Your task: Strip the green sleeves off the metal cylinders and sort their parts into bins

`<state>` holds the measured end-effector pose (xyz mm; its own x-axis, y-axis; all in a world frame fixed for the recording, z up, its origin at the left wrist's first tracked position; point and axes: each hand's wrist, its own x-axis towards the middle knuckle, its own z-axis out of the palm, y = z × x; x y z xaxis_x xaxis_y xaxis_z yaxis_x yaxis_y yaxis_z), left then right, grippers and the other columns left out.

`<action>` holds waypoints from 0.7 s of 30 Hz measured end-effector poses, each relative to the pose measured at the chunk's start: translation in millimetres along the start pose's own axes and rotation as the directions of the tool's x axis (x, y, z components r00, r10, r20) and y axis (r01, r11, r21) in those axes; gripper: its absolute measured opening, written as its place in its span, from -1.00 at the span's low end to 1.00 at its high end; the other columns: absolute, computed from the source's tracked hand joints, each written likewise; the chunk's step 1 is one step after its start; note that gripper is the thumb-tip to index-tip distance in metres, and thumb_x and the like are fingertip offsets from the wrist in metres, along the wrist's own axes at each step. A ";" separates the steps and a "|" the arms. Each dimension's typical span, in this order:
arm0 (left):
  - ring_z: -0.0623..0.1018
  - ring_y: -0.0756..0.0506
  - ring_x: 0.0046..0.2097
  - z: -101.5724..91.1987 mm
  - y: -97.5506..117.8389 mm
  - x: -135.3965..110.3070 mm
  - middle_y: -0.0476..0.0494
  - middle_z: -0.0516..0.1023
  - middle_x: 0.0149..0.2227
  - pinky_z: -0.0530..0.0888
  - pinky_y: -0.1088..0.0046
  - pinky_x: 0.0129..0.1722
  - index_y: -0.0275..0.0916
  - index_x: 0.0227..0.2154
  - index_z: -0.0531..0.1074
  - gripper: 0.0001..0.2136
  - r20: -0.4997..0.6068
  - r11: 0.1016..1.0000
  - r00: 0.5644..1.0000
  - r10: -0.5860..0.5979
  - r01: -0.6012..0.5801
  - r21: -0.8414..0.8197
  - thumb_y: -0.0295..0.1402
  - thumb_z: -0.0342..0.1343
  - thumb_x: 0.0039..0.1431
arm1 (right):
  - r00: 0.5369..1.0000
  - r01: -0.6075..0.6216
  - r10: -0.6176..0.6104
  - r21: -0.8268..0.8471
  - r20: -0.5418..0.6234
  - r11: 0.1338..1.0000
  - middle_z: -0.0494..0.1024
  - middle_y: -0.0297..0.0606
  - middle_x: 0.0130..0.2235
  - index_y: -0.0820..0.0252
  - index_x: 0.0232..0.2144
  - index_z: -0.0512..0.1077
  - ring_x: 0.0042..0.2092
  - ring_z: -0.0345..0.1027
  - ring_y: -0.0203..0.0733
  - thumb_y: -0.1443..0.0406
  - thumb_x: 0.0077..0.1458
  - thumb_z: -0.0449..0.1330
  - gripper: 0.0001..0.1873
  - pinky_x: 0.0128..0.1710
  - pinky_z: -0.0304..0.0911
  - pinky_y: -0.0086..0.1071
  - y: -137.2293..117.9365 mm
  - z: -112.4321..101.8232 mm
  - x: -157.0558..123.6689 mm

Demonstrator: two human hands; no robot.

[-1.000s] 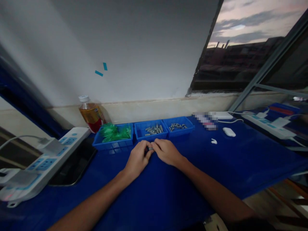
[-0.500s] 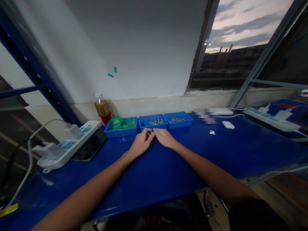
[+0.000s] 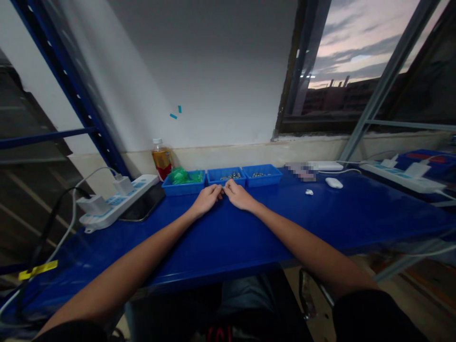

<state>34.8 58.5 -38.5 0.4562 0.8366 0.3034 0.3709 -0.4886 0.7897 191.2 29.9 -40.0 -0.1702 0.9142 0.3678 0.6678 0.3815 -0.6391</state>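
My left hand (image 3: 207,199) and my right hand (image 3: 239,194) meet fingertip to fingertip above the blue table, just in front of the middle blue tray (image 3: 243,182). Fingers of both hands are closed in a pinch. Between them is something small and pale, too small to name. Small shiny metal parts (image 3: 231,176) lie in the middle tray, partly hidden by my right hand. More small metal parts (image 3: 261,175) are in the right blue tray (image 3: 265,181). Crumpled green plastic (image 3: 183,176) fills the left blue tray (image 3: 185,190).
Behind the left tray stands a bottle (image 3: 162,159) of amber liquid. At left, a power strip (image 3: 117,204) with plugs lies beside a dark phone (image 3: 144,206). A white earbud (image 3: 309,192) and a white case (image 3: 334,183) lie to the right, near another power strip (image 3: 402,176).
The camera view has shifted, and things at left appear farther right. My hands stay close together; the fingers have closed in more around the small piece between them.
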 end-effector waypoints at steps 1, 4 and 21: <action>0.39 -0.02 -0.46 -0.2 0.6 0.0 -0.06 0.44 -0.51 0.33 0.48 -0.41 -0.27 -0.50 0.36 -0.62 -0.006 1.000 1.000 -0.006 0.006 -0.014 -0.07 -0.16 0.18 | 1.000 0.007 -0.007 0.001 0.002 1.000 0.31 -0.40 -0.45 0.15 -0.31 0.20 -0.38 0.20 -0.28 0.24 0.20 -0.09 -0.87 -0.35 0.05 -0.43 -0.3 -0.5 -0.1; 0.38 -0.02 -0.47 -0.7 1.8 0.1 -0.06 0.42 -0.53 0.32 0.47 -0.41 -0.27 -0.52 0.34 -0.61 -0.016 0.999 1.000 -0.017 0.017 -0.034 -0.06 -0.15 0.18 | 1.000 0.017 -0.017 -0.003 0.003 1.000 0.29 -0.41 -0.47 0.16 -0.30 0.20 -0.40 0.18 -0.29 0.24 0.18 -0.05 -0.88 -0.37 0.04 -0.44 -1.5 -2.5 -0.9; 0.42 -0.01 -0.46 4.6 -10.9 1.3 0.00 0.42 -0.51 0.36 0.47 -0.40 -0.27 -0.22 0.29 -0.76 -0.006 0.989 0.999 0.042 -0.042 -0.142 -0.21 0.00 0.15 | 0.990 -0.074 0.062 0.095 0.128 0.993 0.34 -0.40 -0.50 0.21 -0.43 0.25 -0.46 0.20 -0.36 0.24 0.19 -0.08 -0.78 -0.41 0.08 -0.47 3.7 -5.8 3.8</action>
<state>35.1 63.8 -49.2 0.4662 0.8170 0.3393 0.2328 -0.4834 0.8439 197.3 33.9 -37.0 -0.2198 0.9459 0.2384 0.6067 0.3240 -0.7259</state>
